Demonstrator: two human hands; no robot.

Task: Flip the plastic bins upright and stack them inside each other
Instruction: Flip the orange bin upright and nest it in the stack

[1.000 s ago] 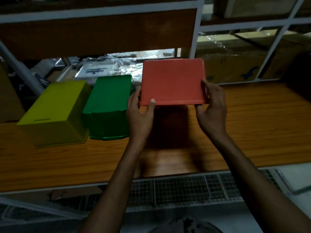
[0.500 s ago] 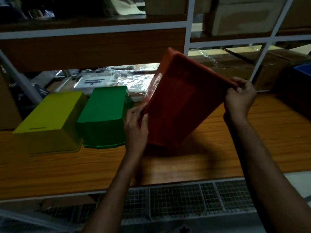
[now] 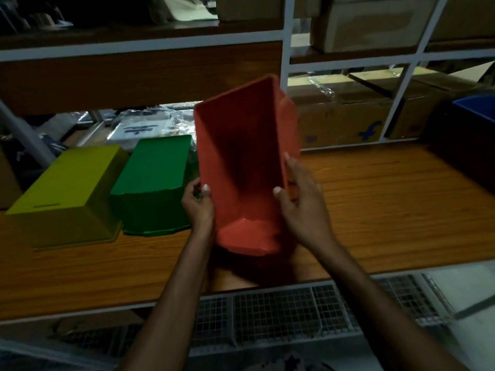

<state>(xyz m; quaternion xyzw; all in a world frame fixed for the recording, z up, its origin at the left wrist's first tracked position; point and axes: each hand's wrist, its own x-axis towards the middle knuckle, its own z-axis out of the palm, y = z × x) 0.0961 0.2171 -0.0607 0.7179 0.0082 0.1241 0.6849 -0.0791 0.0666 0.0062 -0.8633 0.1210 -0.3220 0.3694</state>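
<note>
Flipping: red bin [image 3: 241, 156] had gone from base-up a second before to mouth facing the wearer, near end low, held above the wooden shelf [image 3: 388, 204].
Yellow bin [image 3: 67, 194]: unmoved, upside down, far left.
Green bin [image 3: 152, 180]: unmoved, upside down, just beside the yellow bin.
Task meaning: first of three nearly upright; judged to need only setting down before the others follow.
Left hand [image 3: 199, 207]: pinched the red bin's left rim, thumb inside, fingers curled behind.
Right hand [image 3: 302, 204]: clasped the right wall, thumb over the rim, fingers laid along the outside.
</note>
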